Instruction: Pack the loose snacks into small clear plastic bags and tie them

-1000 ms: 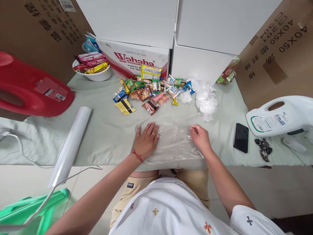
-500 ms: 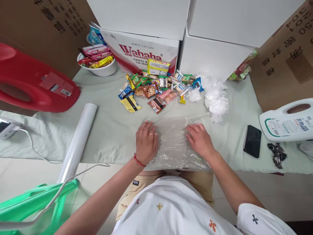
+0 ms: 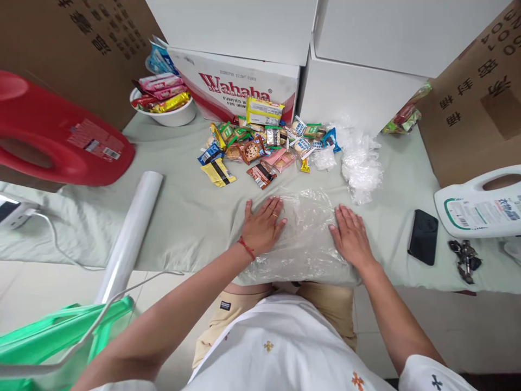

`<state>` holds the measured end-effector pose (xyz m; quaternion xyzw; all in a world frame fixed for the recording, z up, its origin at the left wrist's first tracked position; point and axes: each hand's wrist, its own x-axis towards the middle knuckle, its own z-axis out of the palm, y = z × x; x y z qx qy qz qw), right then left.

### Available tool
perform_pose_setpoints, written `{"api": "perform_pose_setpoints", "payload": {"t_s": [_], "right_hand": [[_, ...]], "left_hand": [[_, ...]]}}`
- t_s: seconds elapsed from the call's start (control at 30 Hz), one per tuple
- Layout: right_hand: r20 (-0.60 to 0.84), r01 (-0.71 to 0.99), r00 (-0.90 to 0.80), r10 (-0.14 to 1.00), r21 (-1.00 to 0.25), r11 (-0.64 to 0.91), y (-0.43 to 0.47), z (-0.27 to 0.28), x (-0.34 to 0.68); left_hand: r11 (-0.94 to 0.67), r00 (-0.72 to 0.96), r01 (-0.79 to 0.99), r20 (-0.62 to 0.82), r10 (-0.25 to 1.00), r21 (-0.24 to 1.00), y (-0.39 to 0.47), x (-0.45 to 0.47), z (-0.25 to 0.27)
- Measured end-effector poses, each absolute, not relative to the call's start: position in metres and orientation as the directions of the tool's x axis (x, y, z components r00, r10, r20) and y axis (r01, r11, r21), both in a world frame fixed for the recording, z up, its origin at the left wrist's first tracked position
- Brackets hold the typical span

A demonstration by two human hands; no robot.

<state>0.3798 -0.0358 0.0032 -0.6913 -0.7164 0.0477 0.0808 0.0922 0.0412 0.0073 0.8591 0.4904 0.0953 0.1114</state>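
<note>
A sheet of clear plastic film [image 3: 307, 231], creased and shiny, lies on the cloth-covered table at its front edge. My left hand [image 3: 264, 224] rests flat on the film's left part, palm down, fingers stretched out. On the right side, my right hand [image 3: 350, 232] also lies palm down with its fingers extended, over the film's edge. Beyond the film is a heap of small wrapped snacks [image 3: 252, 149]. To the right of that heap sits a bunch of crumpled clear plastic [image 3: 360, 165].
White boxes [image 3: 366, 81] and a Wahaha carton [image 3: 240, 89] stand at the back. A bowl of snacks [image 3: 173, 115], a red jug [image 3: 61, 136] and a white roll [image 3: 132, 233] are left. A phone [image 3: 423, 238], keys [image 3: 464, 260] and a white bottle [image 3: 484, 209] are right.
My left hand has slid right over the film and flattened. My right hand has shifted right and flattened too. The film looks more spread out.
</note>
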Motion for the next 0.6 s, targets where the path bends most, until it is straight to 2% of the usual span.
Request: {"api": "perform_pose_setpoints", "payload": {"t_s": [0.13,0.2,0.27,0.33,0.4,0.47,0.6], "right_hand": [[0.077,0.989,0.074,0.994,-0.137,-0.063,-0.034,0.007,0.395],[0.128,0.985,0.063,0.99,-0.169,-0.041,-0.022,0.016,0.386],[0.149,0.973,-0.077,0.986,-0.206,0.107,-0.005,0.025,0.367],[0.108,0.929,-0.277,0.955,-0.225,0.295,0.012,0.029,0.347],[0.046,0.9,-0.37,0.928,-0.229,0.37,0.025,0.024,0.335],[0.017,0.925,-0.314,0.949,-0.219,0.31,0.031,0.015,0.335],[0.046,0.971,-0.142,0.989,-0.185,0.149,0.031,0.007,0.359]], "left_hand": [[-0.407,0.418,0.866,0.029,0.908,0.292,0.042,0.072,0.012],[-0.405,0.415,0.866,0.032,0.909,0.293,0.042,0.069,0.01],[-0.422,0.431,0.859,0.036,0.901,0.29,0.041,0.069,0.007],[-0.429,0.438,0.857,0.036,0.898,0.287,0.039,0.069,0.006],[-0.417,0.423,0.865,0.04,0.905,0.279,0.038,0.066,0.007],[-0.402,0.404,0.876,0.051,0.913,0.268,0.037,0.059,0.008],[-0.413,0.414,0.872,0.051,0.909,0.263,0.036,0.045,0.008]]}}
